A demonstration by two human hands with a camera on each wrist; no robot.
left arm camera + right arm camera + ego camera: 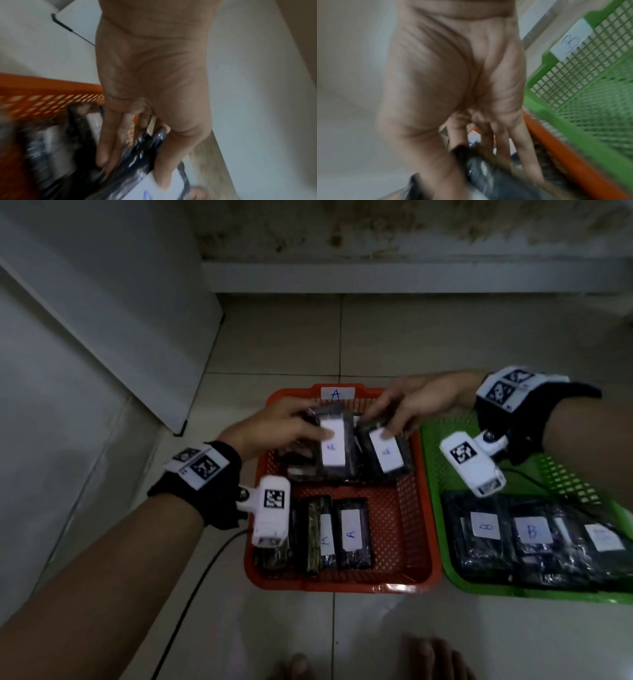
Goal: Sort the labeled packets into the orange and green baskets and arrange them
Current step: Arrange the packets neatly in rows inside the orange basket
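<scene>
Two dark packets at far end of orange basket, each pinched: left hand on one, right hand on neighbour; likely aligning row. B packets sit in green basket.

The floor is pale tile with thin grout lines. Directly on it sit the orange basket and, just beside it on the right with rims touching or nearly so, the green basket. A black cable trails over the tiles left of the orange basket. A person's bare toes rest on the floor at the near edge.
</scene>
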